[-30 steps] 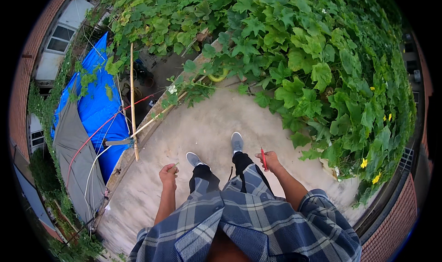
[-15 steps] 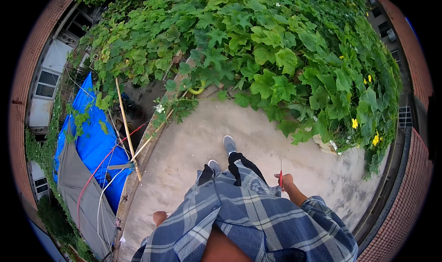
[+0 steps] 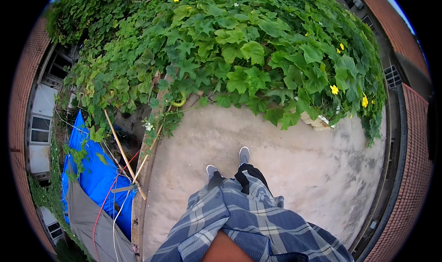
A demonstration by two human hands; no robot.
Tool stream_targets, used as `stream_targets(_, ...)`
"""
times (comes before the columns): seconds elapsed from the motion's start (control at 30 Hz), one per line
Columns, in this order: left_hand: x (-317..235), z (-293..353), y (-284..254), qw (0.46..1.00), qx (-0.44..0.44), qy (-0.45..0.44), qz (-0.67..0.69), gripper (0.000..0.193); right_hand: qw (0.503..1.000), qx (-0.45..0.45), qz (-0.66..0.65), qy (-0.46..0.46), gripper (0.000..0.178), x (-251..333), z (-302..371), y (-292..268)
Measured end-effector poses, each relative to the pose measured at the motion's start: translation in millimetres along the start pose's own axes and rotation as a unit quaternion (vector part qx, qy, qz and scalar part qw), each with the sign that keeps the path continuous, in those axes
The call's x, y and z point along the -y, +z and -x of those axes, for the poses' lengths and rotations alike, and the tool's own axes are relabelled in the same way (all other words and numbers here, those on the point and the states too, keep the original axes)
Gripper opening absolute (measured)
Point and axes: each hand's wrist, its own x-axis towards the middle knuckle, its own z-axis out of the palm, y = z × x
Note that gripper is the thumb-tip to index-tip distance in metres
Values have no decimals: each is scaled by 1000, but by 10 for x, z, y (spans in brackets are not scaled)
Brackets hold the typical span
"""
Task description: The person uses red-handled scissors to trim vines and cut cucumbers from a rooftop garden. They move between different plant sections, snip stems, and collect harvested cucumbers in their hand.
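Neither of my hands is in view; both are hidden below or behind the blue plaid shirt (image 3: 271,225) I wear. My feet in grey shoes (image 3: 244,156) stand on a pale concrete slab (image 3: 207,133). Ahead of me spreads a dense mass of green vine leaves (image 3: 253,52). A curved yellow-green gourd (image 3: 180,100) shows at the near left edge of the leaves, next to the slab's left border.
A blue tarp (image 3: 94,160) and a grey sheet (image 3: 87,216) sag beyond the slab's left edge. Bamboo poles (image 3: 120,147) lean across that edge, with cords around them. Yellow flowers (image 3: 334,90) dot the vines at right. A tiled roof (image 3: 414,170) borders the far right.
Both hands have gone out of view, the right one along with the thin-bladed, red-handled tool it held. My feet have stepped, and the view has shifted, moving the vines slightly left.
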Motion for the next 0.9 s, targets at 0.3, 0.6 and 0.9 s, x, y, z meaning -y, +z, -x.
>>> stream_targets(0.3,-133,637,975,997,51,63,-10,27,997,-22,-72,-5,44,-326,-602,-753)
stream_targets(0.6,171,1463,2419,990,97,66,-81,31,989,-24,-140,-29,45,-755,-1702,-2046)
stream_targets(0.9,-279,2000,3582,964,153,116,-184,34,978,-15,-206,31,42,-790,-1735,-2736)
